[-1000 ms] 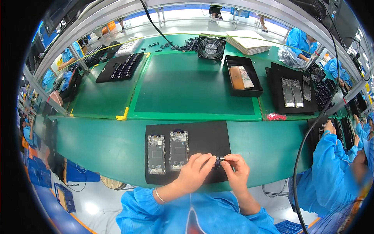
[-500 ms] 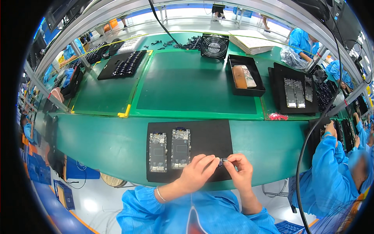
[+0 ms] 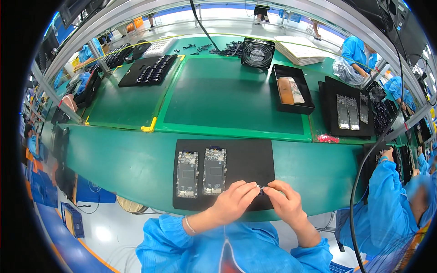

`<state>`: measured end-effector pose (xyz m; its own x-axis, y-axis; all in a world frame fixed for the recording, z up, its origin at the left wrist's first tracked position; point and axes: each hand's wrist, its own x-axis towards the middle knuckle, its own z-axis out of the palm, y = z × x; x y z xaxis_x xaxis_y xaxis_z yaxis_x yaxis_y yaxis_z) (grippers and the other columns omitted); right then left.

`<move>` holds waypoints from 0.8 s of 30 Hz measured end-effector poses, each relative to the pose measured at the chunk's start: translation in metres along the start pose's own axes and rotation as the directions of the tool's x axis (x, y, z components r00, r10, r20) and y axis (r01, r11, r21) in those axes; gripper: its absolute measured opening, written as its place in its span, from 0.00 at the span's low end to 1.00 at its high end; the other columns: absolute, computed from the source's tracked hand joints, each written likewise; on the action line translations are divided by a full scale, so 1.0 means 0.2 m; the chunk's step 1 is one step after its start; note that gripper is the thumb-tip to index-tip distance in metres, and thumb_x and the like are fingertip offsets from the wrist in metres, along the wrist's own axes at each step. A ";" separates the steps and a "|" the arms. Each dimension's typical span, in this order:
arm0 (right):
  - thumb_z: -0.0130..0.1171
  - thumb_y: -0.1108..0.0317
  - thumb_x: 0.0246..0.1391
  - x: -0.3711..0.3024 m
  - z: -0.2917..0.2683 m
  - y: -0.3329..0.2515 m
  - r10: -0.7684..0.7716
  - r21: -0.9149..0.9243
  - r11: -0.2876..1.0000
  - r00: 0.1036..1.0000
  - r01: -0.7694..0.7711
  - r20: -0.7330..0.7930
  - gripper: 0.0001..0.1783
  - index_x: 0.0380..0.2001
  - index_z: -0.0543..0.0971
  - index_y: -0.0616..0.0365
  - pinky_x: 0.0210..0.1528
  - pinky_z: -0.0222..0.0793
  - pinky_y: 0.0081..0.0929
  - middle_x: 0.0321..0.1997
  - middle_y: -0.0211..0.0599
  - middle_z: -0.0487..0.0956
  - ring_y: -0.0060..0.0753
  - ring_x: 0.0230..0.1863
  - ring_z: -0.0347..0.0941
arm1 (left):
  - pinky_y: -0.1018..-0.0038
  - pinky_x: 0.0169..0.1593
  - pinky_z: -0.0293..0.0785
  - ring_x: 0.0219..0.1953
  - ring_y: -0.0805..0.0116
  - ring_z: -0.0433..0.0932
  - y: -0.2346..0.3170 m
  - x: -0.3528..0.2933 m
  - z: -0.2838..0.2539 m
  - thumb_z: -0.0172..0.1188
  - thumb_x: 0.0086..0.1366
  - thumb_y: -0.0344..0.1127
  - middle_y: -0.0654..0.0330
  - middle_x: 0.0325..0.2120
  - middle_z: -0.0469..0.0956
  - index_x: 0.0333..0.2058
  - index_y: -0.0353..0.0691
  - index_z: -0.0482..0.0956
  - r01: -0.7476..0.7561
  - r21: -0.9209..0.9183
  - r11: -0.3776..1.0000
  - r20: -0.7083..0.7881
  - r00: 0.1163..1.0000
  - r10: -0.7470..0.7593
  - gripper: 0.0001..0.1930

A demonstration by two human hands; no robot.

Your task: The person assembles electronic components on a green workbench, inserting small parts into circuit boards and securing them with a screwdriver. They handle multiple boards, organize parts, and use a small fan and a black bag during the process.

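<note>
Over the right part of a black mat [image 3: 250,159], my left hand [image 3: 234,200] and my right hand [image 3: 287,201] come together, fingertips pinched on a small dark part [image 3: 261,190]. The part shows blue and silver bits; its exact kind is mostly hidden by my fingers. Two circuit boards lie flat on the mat, to the left of my hands: an outer board [image 3: 187,174] and an inner board [image 3: 214,172]. Each is grey with a plain dark rectangle in its middle and connectors along its edges. My left hand is nearest the inner board.
Beyond the mat, a green worktop [image 3: 223,100] carries a black open box [image 3: 296,107] and a small fan [image 3: 257,53]. Black trays of small parts [image 3: 155,69] and of boards [image 3: 348,111] stand left and right. A cable [image 3: 357,191] hangs at right, beside a co-worker's blue sleeve [image 3: 382,195].
The whole view has shifted slightly. My right hand has turned a little, its fingers closer over the small part. Both hands keep hold of it; the boards stay in place on the mat.
</note>
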<state>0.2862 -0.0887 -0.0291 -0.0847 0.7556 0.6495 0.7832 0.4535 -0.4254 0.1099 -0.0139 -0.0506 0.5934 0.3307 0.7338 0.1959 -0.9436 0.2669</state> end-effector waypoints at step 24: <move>0.56 0.76 0.51 0.06 -0.06 0.12 0.291 0.498 0.755 0.899 -0.426 0.328 0.06 0.35 0.76 0.60 0.35 0.71 0.23 0.34 0.35 0.77 0.29 0.34 0.75 | 0.77 0.26 0.70 0.32 0.63 0.70 0.00 0.05 -0.05 0.68 0.41 0.28 0.63 0.37 0.71 0.40 0.49 0.78 0.018 0.113 0.993 0.114 0.993 -0.031 0.22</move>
<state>0.3106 -0.0750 -0.0245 -0.0502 0.9661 0.2532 0.3209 0.2556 -0.9119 0.1070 -0.0097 -0.0372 0.6723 0.3560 0.6490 0.2936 -0.9331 0.2076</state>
